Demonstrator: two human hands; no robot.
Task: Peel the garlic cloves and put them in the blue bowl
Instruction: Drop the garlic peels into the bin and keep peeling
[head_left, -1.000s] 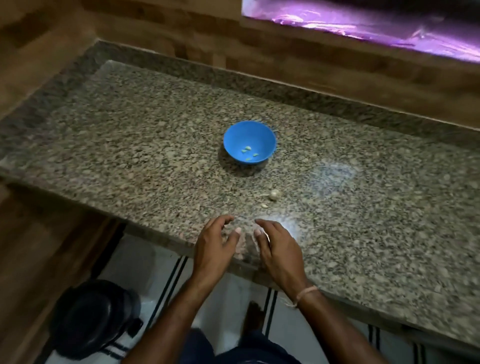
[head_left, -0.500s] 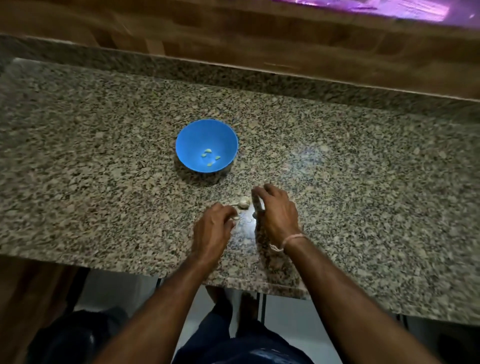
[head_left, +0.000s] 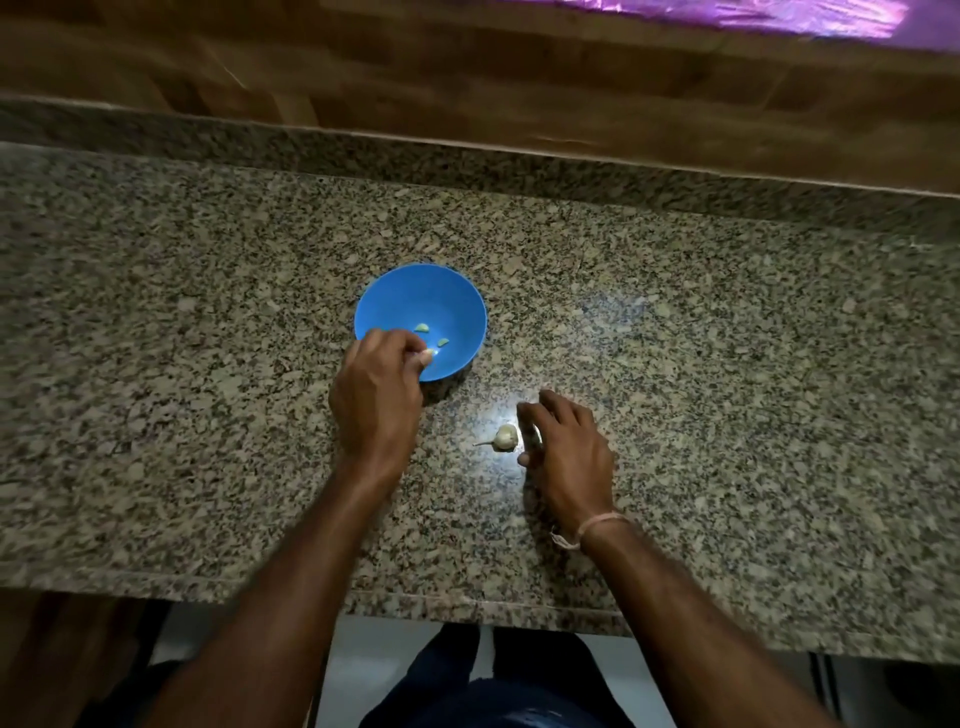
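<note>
A blue bowl stands on the granite counter with two peeled cloves lying inside. My left hand reaches over the bowl's near rim and pinches a pale garlic clove between its fingertips. A small garlic bulb with a thin stem lies on the counter to the right of that hand. My right hand rests just right of the bulb, fingers loosely spread, holding nothing.
A raised granite ledge and a wooden wall run along the back. The counter's front edge is close to my body. A purple sheet shows at the top right.
My left hand has moved up from beside the bulb to the bowl with a clove. My right hand has drawn slightly away from the bulb. The camera has shifted closer.
</note>
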